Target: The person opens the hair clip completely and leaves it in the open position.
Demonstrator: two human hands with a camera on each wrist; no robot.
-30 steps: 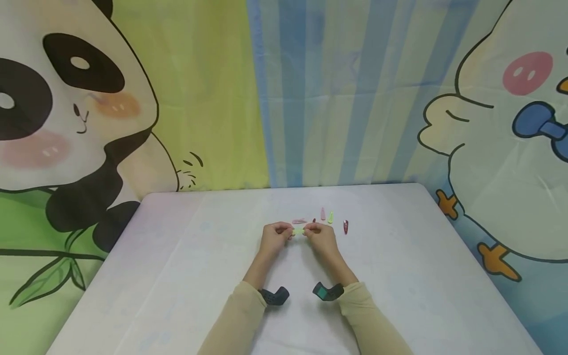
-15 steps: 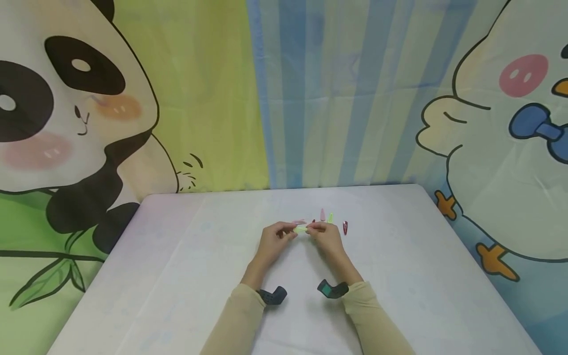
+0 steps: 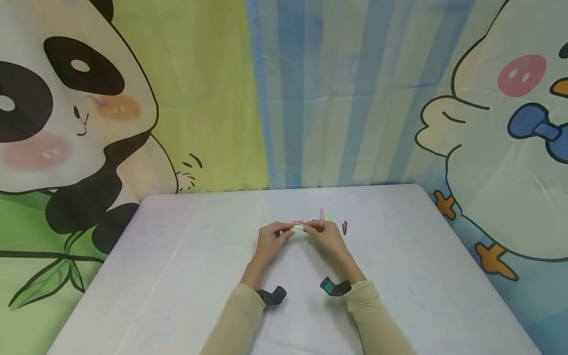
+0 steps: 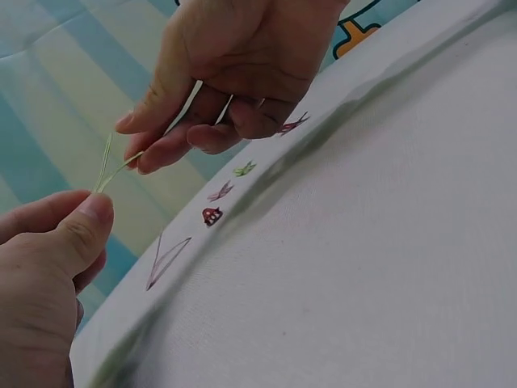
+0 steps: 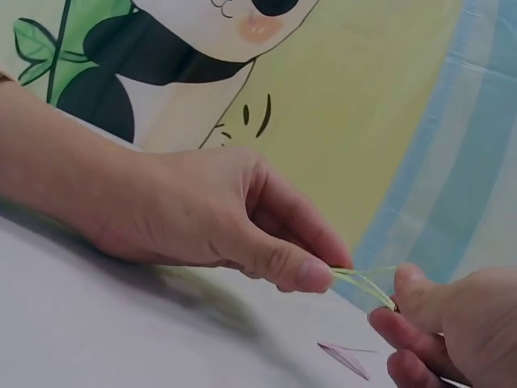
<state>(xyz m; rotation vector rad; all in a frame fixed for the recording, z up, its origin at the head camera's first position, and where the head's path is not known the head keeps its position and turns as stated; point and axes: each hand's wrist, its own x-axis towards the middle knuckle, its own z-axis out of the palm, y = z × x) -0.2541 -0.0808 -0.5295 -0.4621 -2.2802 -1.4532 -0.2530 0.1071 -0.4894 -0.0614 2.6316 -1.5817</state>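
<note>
compared with a second ago, your right forearm is angling slightly outward while you are keeping a double hold on the held clip, a yellow-green one; it is seemingly being worked, not let go. left of it, your left hand is pinching its joined end; the clip is hanging raised over the surface, legs spread; right of it, your right hand is gripping narrowly at the open tips. just beyond the held clip a near pink clip is lying; rightward of it are sitting a patterned red clip, a far pink clip, a green clip and a glossy red clip. behind it, a panda print is rising leftward, stripes centrally, a white bird print rightward.
</note>
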